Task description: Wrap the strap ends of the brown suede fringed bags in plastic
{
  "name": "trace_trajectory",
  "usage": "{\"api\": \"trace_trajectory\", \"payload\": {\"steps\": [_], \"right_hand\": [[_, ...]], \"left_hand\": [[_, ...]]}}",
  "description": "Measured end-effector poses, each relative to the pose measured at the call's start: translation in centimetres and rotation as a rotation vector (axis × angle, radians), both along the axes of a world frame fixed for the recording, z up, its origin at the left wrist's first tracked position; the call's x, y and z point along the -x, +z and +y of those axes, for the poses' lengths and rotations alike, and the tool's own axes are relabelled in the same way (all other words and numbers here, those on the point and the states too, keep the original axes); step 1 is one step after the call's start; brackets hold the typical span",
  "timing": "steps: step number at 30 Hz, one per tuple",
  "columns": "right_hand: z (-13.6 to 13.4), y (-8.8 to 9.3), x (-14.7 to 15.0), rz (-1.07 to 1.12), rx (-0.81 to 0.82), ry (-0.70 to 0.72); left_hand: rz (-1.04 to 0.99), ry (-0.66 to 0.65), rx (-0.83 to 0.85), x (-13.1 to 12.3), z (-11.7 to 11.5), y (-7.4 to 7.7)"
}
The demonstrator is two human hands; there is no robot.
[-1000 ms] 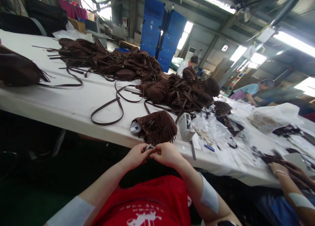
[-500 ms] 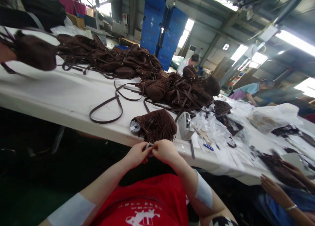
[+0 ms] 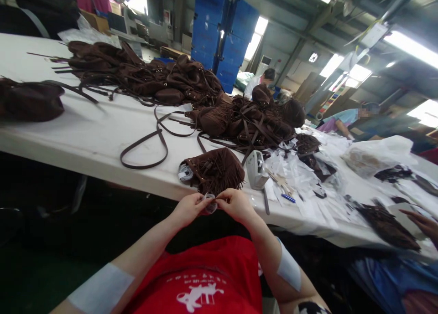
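Observation:
At the table's front edge, my left hand [image 3: 189,208] and my right hand [image 3: 236,204] meet with their fingertips pinched. Between them is a small bundle in clear plastic wrap [image 3: 211,206], its content too small to make out. Just beyond my fingers lies a dark brown fringed bag [image 3: 221,168] on its side, grey-white stuffing [image 3: 185,172] showing at its left end. Right of the bag stands a grey tape dispenser [image 3: 256,170].
Brown bags with straps are heaped along the white table [image 3: 85,141]. A strap loop [image 3: 143,163] lies left. At right are a blue pen [image 3: 288,198], white plastic scraps [image 3: 301,177] and a co-worker's hand [image 3: 419,220] near a brown piece. Other people stand farther back.
My hands have parted slightly, and more of the plastic-wrapped bundle shows between them. At the far left a brown bag now rests on the table, and the hand holding it is gone.

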State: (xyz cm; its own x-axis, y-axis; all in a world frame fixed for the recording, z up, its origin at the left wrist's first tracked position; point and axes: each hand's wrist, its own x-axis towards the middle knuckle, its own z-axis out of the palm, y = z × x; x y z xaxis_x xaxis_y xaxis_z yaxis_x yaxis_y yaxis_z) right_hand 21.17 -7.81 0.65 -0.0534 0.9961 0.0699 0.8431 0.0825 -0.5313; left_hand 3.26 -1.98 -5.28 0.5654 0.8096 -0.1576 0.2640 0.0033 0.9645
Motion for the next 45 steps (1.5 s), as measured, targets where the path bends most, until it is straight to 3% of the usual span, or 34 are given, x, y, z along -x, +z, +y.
{"api": "trace_trajectory", "payload": {"steps": [4, 9, 13, 21, 25, 29, 35, 41, 45], "right_hand": [[0.1, -0.7, 0.2, 0.064, -0.084, 0.078], [-0.6, -1.7, 1.0, 0.128, -0.152, 0.145], [-1.4, -2.9, 2.4, 0.031, -0.214, 0.105], [-2.1, -5.5, 3.9, 0.03, -0.284, 0.031], [-1.7, -6.5, 4.0, 0.132, -0.296, -0.047], [-1.3, -6.3, 3.7, 0.283, -0.291, -0.05], [0.0, -4.9, 1.3, 0.697, -0.135, 0.034], [2.4, -4.3, -2.0, 1.059, 0.116, 0.116], [3.4, -4.1, -3.0, 1.062, 0.147, 0.224]], "left_hand": [[0.083, 0.021, -0.048, 0.2, 0.1, -0.5], [-0.012, 0.054, 0.042, 0.2, 0.3, -0.2], [-0.048, 0.117, 0.118, 0.1, 0.2, -0.1], [-0.066, 0.171, 0.077, 0.3, 0.3, 0.1], [-0.046, 0.178, 0.06, 0.3, 0.3, 0.5], [-0.056, 0.149, 0.091, 0.5, 0.3, 1.2], [-0.027, 0.015, -0.287, 2.1, 0.0, 3.1], [-0.137, -0.225, -0.121, 2.0, -0.4, 4.5], [0.01, -0.209, -0.42, 1.5, 0.4, 4.8]]}}
